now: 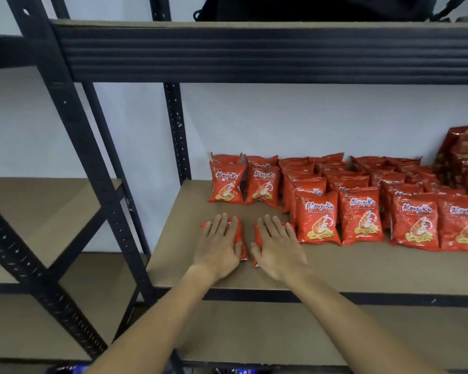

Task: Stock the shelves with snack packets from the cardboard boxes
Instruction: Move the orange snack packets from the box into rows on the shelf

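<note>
Two red snack packets lie flat on the brown shelf board [335, 268]. My left hand [219, 244] presses flat on the left packet [237, 233], fingers straight. My right hand [277, 245] presses flat on the right packet [257, 233] beside it. Both packets are mostly hidden under my palms. Behind them two red packets [227, 184] lean near the back wall. Rows of several more red packets [362, 211] fill the shelf to the right. No cardboard box is in view.
Darker red and green packets [465, 163] are stacked at the far right. A black steel upright [177, 130] stands at the shelf's back left, and the upper shelf beam [254, 52] hangs overhead. Another shelving unit [52, 211] stands to the left.
</note>
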